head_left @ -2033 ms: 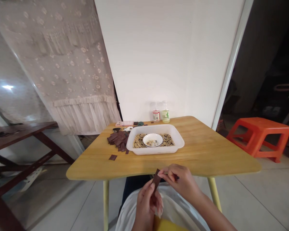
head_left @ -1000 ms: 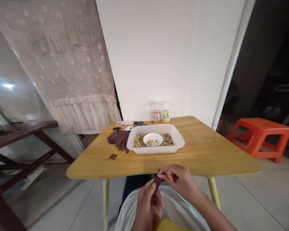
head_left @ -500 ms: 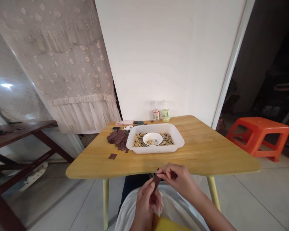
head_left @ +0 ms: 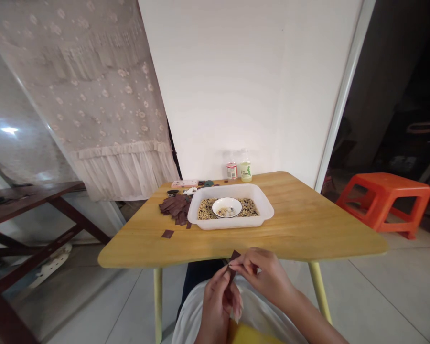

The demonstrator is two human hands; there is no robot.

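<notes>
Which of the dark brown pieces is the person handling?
The narrow strip pinched between the left hand and right hand; the others lie heaped on the wooden table beside the white tray.

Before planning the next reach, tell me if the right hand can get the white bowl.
Probably yes: nothing stands between the right hand and the white tray around the bowl, though its fingers pinch a dark strip.

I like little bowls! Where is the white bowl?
In the head view, the white bowl sits in the middle of the white plastic tray, surrounded by beans.
</notes>
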